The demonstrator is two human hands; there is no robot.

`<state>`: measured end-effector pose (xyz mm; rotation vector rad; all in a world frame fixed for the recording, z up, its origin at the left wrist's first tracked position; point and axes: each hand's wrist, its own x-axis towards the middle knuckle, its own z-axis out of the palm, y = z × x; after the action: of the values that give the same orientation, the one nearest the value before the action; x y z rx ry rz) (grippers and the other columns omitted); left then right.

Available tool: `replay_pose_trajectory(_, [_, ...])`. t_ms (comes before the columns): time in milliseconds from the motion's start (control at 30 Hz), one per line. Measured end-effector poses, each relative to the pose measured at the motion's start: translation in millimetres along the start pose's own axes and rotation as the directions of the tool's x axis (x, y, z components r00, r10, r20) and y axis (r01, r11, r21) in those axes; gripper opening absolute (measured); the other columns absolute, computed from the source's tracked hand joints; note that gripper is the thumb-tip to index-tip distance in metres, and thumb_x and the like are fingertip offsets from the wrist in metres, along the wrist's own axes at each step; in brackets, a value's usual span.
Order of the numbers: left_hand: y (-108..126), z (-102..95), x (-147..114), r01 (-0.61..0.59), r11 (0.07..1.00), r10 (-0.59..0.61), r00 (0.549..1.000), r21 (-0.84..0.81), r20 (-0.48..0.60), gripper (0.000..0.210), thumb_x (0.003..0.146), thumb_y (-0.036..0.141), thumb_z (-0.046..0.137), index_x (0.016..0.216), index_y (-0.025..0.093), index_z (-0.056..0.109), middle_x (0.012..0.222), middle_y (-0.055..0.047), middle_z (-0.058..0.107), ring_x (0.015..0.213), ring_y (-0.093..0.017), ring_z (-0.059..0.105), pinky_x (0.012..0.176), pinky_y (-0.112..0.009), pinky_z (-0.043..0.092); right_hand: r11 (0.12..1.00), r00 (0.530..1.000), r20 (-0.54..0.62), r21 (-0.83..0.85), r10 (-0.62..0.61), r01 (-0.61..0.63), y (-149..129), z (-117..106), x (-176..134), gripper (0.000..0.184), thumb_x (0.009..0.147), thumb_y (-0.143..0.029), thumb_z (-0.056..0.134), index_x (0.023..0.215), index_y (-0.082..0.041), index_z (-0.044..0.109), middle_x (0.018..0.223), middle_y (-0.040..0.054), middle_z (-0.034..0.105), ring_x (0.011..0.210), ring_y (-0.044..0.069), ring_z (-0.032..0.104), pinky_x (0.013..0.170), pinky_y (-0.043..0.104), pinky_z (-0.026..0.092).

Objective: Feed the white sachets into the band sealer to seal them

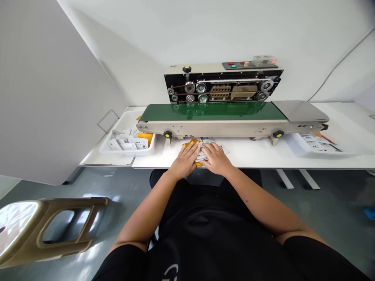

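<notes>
At the table's front edge, both my hands rest on a small pile of flat, white printed packets (201, 156) and an orange packet (191, 142). My left hand (185, 159) lies flat on the left side of the pile, its fingers stretched out and close together. From the right, my right hand (216, 158) reaches over the pile with slightly bent fingers, the thumb apart from them and white packets showing between. My palms and fingers hide much of the pile. Further printed sheets or packets lie just behind my right hand, under the conveyor's front edge.
Behind my hands stands a band sealing machine (224, 86) with a green conveyor belt (216, 111). On the left a white bin (124, 152) holds white and orange packets; another white bin (319, 155) with packets sits at right. A brown stool (99, 201) stands on the floor.
</notes>
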<state>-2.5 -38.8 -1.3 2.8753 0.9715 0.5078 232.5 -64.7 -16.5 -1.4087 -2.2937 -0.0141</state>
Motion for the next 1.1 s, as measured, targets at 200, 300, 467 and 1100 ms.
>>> replay_pose_trajectory(200, [-23.7,-41.2,-64.9,0.363,0.931,-0.312,0.846,0.038,-0.433,0.068,0.100,0.047,0.063,0.161,0.027,0.043,0.172,-0.017,0.038,0.164,-0.038,0.027,0.134,-0.066,0.009,0.999,1.000,0.000,0.012,0.030,-0.030,-2.0,2.8,2.1,0.063,0.102,-0.053,0.060,0.156,-0.022,0.055,0.163,0.0125,0.050,0.145,0.044,0.042,0.118,0.064,0.041])
replay_pose_trajectory(300, [-54.6,-66.5,-88.3,0.680,0.729,-0.523,0.482,-0.077,-0.703,0.087,0.100,0.054,0.061,0.167,0.012,0.027,0.178,-0.026,0.012,0.168,-0.042,0.005,0.132,-0.069,-0.001,0.998,0.999,-0.002,0.041,0.045,-0.045,-1.1,2.0,3.8,0.060,0.104,-0.049,0.057,0.158,-0.022,0.054,0.166,0.0110,0.048,0.149,0.044,0.040,0.121,0.064,0.038])
replay_pose_trajectory(467, [-104.0,-83.4,-92.6,0.768,0.624,-0.705,0.473,-0.146,-0.529,0.078,0.101,0.053,0.057,0.164,0.011,0.037,0.177,-0.024,0.021,0.166,-0.043,0.013,0.133,-0.067,0.002,0.994,0.999,0.005,0.107,0.033,-0.034,1.0,-3.4,5.6,0.053,0.109,-0.041,0.049,0.159,-0.023,0.052,0.170,0.0062,0.045,0.160,0.039,0.032,0.128,0.064,0.030])
replay_pose_trajectory(1100, [-5.6,2.0,1.0,-0.062,0.998,0.052,0.950,-0.023,-0.309,0.056,0.098,0.042,0.069,0.150,0.023,0.057,0.155,-0.015,0.060,0.146,-0.037,0.052,0.122,-0.056,0.042,0.710,0.718,-0.440,0.697,0.539,-0.106,19.2,1.0,-18.9,0.021,0.097,-0.032,0.068,0.117,-0.027,0.070,0.115,0.0076,0.075,0.109,0.025,0.072,0.100,0.045,0.061])
